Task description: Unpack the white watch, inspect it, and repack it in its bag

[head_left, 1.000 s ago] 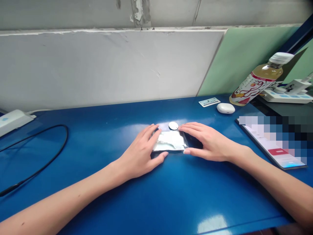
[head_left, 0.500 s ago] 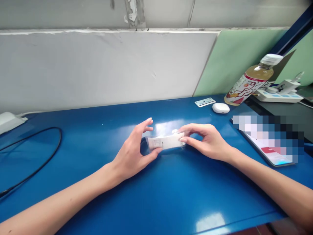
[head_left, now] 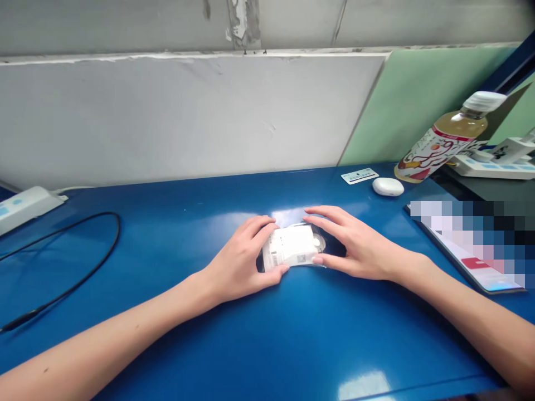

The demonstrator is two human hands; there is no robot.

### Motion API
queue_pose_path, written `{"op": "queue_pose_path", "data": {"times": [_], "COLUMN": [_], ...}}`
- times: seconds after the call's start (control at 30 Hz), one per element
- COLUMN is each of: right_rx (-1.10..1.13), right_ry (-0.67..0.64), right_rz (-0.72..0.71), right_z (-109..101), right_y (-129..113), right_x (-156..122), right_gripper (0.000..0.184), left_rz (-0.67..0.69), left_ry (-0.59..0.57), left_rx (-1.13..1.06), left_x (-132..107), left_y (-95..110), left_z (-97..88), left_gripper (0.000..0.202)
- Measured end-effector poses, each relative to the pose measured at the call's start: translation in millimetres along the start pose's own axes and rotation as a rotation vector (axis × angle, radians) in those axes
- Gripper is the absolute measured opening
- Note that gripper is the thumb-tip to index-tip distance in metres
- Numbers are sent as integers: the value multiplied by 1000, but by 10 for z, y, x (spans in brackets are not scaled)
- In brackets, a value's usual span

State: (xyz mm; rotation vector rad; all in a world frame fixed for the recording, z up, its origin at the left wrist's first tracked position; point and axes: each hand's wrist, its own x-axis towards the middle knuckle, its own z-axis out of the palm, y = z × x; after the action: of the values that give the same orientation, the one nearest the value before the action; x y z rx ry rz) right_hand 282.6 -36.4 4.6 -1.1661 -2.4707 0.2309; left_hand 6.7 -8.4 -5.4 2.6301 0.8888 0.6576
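A small clear plastic packet with a white printed card (head_left: pixel 295 242) inside lies near the middle of the blue table. Something rounded and white shows at its right end, too unclear to name. My left hand (head_left: pixel 246 253) grips the packet's left end, fingers along the far edge and thumb at the near edge. At the other end, my right hand (head_left: pixel 355 242) is open, its fingers spread around the packet. The right thumb tip is at the near right corner, and the right fingers are apart from the far side.
A black cable (head_left: pixel 100 262) and a white power strip (head_left: pixel 31 206) lie at left. Toward the back right are a card (head_left: pixel 359 176), a white earbud case (head_left: pixel 388 186) and a drink bottle (head_left: pixel 443 142). A phone (head_left: pixel 472 250) with a blurred screen lies beyond my right forearm.
The packet has turned so its broad printed face points up, and it now lies flatter. My left fingers have come down onto it, while my right hand has loosened and spread.
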Motion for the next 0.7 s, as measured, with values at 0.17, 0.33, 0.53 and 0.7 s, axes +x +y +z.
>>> {"op": "queue_pose_path", "data": {"times": [0.17,0.33,0.53,0.7], "right_rx": [-22,-19,3,5], "right_ry": [-105,-117,-79,-130], "right_rz": [14,30,-5,-49], "right_z": [0,31,7,4], "right_y": [4,3,-7,-21], "right_x": [-10,-22,-13,-11], "right_gripper": [75,73,68,73], "left_rz": [-21,-43,-49,-36], "left_ry": [-54,-64,-82,-73], "left_rx": [84,73,66,76], "left_x": [-11,-22,-17,-19], "left_y": [-2,8,0,17], "left_z": [13,10,4,-7], "left_gripper": [61,60,60,57]}}
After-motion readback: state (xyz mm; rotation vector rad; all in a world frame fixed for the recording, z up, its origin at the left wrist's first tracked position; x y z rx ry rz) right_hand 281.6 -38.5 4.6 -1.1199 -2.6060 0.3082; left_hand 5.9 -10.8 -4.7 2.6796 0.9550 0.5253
